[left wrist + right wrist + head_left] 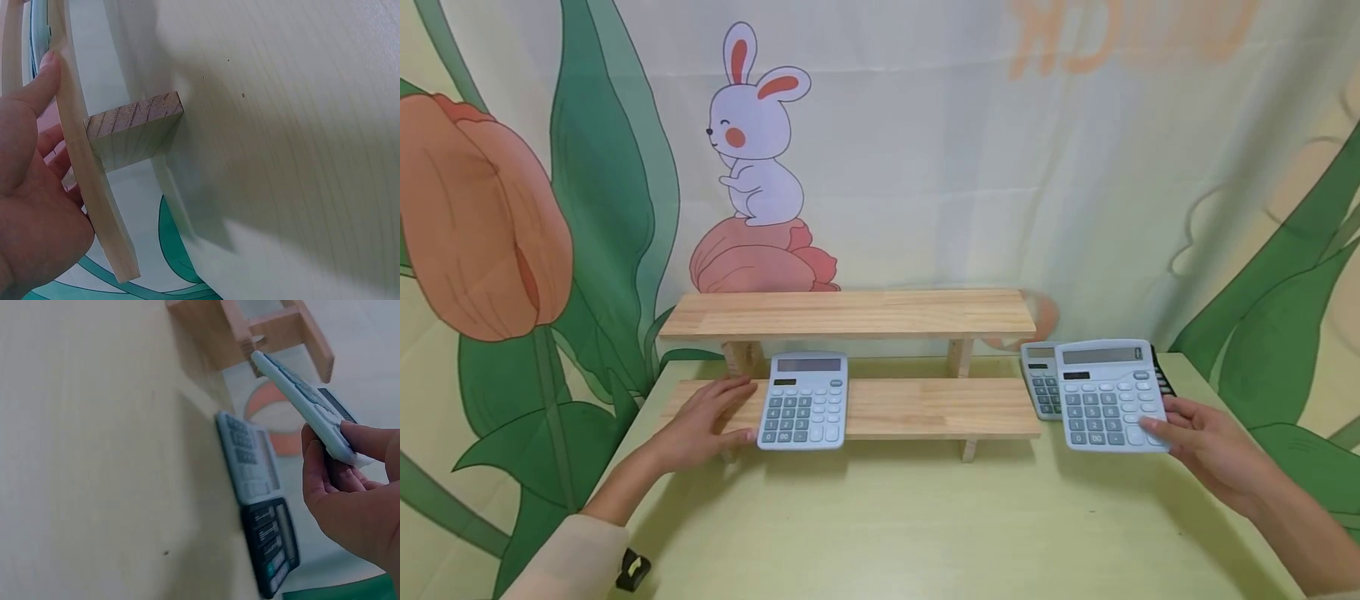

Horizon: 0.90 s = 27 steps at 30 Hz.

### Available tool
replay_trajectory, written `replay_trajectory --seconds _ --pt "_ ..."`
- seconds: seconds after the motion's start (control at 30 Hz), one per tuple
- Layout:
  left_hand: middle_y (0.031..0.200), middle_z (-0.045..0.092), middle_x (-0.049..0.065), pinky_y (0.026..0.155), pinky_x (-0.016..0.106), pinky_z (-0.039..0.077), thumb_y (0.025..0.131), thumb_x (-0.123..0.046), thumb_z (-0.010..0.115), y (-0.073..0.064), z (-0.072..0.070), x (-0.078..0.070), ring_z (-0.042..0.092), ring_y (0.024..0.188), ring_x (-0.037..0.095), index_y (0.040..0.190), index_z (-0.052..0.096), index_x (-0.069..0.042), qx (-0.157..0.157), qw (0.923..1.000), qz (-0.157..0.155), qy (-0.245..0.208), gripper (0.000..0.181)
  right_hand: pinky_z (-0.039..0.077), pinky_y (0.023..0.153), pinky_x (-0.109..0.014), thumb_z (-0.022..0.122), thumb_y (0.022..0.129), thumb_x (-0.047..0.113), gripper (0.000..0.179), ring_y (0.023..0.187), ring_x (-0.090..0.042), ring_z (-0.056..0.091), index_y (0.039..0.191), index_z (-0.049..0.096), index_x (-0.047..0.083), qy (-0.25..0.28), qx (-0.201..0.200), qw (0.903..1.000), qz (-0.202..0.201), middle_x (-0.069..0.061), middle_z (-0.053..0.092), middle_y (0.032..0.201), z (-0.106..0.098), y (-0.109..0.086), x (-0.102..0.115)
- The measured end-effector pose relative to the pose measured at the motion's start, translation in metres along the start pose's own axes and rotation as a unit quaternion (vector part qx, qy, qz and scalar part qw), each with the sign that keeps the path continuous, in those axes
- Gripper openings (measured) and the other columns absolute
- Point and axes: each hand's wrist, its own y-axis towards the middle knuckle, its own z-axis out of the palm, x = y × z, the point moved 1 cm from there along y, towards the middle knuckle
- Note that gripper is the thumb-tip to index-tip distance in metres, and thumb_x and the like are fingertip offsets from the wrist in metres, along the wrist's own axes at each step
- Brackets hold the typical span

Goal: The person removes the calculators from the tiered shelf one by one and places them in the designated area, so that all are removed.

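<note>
The right hand (1213,450) grips a pale blue-grey desk calculator (1108,396) by its right edge, thumb on the keys, lifted and tilted above the light green desk (925,525). Beneath it lie a second grey calculator (1040,379) and a black one (272,544). The left hand (707,421) rests open, fingers straight, on the lower board of the two-tier wooden shelf (925,408), just beside another pale blue-grey calculator (803,402) lying there
</note>
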Motion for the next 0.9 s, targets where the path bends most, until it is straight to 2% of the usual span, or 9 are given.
replay_trajectory --seconds 0.13,0.27,0.4,0.67,0.77,0.9 --pt "0.166 0.035 0.024 0.119 0.076 0.017 0.098 -0.045 0.076 0.001 0.001 0.001 0.020 0.155 0.053 0.158 0.046 -0.001 0.001 1.0000 0.005 0.002 0.080 0.058 0.092 -0.025 0.062 0.109 0.018 0.072 0.104 -0.010 0.070 0.156 0.019 -0.017 -0.027 -0.020 0.9976 0.062 0.011 0.071 0.117 -0.005 0.003 -0.024" --pt "0.166 0.035 0.023 0.119 0.076 0.017 0.098 -0.045 0.075 0.002 0.001 0.002 0.020 0.155 0.053 0.158 0.046 -0.001 0.002 0.9999 0.010 0.005 0.080 0.058 0.092 -0.024 0.062 0.110 0.020 0.076 0.104 -0.006 0.068 0.157 0.017 -0.019 -0.049 -0.026 0.9942 0.092 0.008 0.068 0.120 -0.005 0.006 -0.043" --pt "0.166 0.036 0.023 0.119 0.076 0.018 0.098 -0.045 0.076 0.002 0.001 0.003 0.021 0.155 0.053 0.158 0.047 -0.001 -0.001 0.9999 0.012 0.006 0.079 0.058 0.090 -0.024 0.062 0.109 0.018 0.073 0.102 -0.006 0.067 0.155 0.022 -0.022 -0.049 -0.023 0.9937 0.098 0.006 0.068 0.120 -0.002 0.011 -0.053" --pt "0.166 0.035 0.023 0.119 0.075 0.017 0.098 -0.045 0.075 0.003 0.004 0.005 0.020 0.155 0.052 0.159 0.046 -0.001 -0.001 0.9999 0.013 0.008 0.080 0.057 0.089 -0.024 0.063 0.109 0.018 0.078 0.102 -0.007 0.069 0.157 0.015 -0.022 -0.012 -0.009 0.9909 0.134 0.005 0.071 0.117 0.002 0.019 -0.063" --pt "0.166 0.035 0.023 0.119 0.075 0.017 0.098 -0.044 0.075 0.003 0.003 0.005 0.021 0.155 0.052 0.158 0.046 -0.001 -0.002 0.9999 0.014 0.008 0.080 0.057 0.089 -0.024 0.062 0.109 0.019 0.078 0.104 -0.008 0.068 0.157 0.016 -0.022 -0.021 -0.005 0.9903 0.137 0.002 0.071 0.121 0.001 0.021 -0.063" --pt "0.166 0.035 0.024 0.119 0.075 0.018 0.098 -0.043 0.076 0.002 0.003 0.005 0.021 0.155 0.052 0.158 0.046 -0.001 -0.004 0.9999 0.014 0.006 0.079 0.058 0.088 -0.023 0.064 0.108 0.021 0.077 0.104 -0.010 0.068 0.155 0.022 -0.023 -0.064 -0.010 0.9889 0.134 -0.005 0.070 0.125 -0.002 0.025 -0.062"
